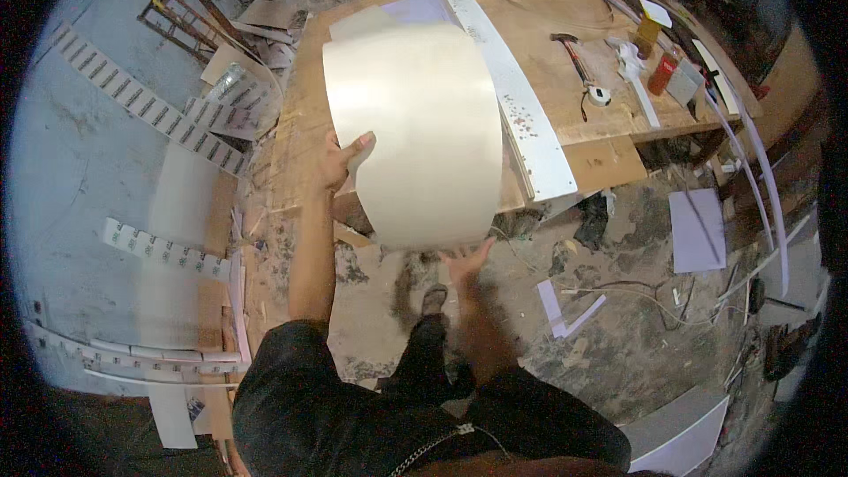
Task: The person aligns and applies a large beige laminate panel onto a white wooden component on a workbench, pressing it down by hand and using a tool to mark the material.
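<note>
A large, smooth, cream-coloured sheet (424,124) is held up in front of me, over the near part of the wooden workbench. My left hand (337,162) grips its left edge, thumb on the upper face and the other fingers mostly hidden behind. Close to the sheet's near edge is my right hand (468,261), its visible fingers spread. Whether it touches the underside cannot be told, and that forearm is blurred. Beside the sheet, a long white strip (512,93) with dark specks lies along the bench.
On the bench (539,18) lie a hammer (572,62), a tape measure (598,95), a red container (662,73) and a jar of yellow liquid (648,35). Curved strips (760,159) hang past its right end. Offcuts (565,311) and a pale panel (698,230) litter the floor.
</note>
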The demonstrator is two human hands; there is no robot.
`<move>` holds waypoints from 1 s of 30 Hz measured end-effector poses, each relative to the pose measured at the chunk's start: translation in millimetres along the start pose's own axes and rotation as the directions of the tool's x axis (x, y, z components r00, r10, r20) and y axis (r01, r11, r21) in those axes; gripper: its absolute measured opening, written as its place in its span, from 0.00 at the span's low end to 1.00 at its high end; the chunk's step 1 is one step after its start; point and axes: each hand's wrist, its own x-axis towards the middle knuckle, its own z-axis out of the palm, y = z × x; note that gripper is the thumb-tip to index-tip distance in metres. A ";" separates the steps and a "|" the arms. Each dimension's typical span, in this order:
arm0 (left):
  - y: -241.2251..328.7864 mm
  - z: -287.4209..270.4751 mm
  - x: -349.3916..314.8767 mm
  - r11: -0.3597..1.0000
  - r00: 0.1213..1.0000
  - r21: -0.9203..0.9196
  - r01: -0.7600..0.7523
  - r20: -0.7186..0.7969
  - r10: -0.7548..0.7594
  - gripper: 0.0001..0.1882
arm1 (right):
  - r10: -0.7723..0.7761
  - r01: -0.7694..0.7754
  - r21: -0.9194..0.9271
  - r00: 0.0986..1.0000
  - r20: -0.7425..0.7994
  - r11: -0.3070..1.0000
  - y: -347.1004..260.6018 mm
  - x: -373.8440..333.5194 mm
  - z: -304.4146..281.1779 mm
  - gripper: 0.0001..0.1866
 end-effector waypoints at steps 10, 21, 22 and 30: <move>-85.8 30.1 -114.5 0.936 0.935 0.253 0.245 0.195 -0.298 0.32 | -0.093 0.047 -0.813 0.996 -0.009 0.580 -114.0 30.1 -94.5 0.46; -152.6 -8.5 -132.1 0.799 0.752 0.126 0.587 0.281 -0.596 0.30 | -0.162 0.349 -0.916 0.933 0.321 0.197 -185.3 -11.6 136.1 0.23; -150.6 -11.6 -121.0 0.801 0.757 0.109 0.589 0.275 -0.593 0.30 | -0.183 0.346 -0.920 0.932 0.314 0.184 -181.7 -5.0 132.0 0.22; -102.4 -24.9 -12.1 0.898 0.899 -0.116 0.425 0.167 -0.404 0.28 | -0.546 0.574 -0.783 0.747 0.380 0.240 -137.5 -67.0 58.7 0.18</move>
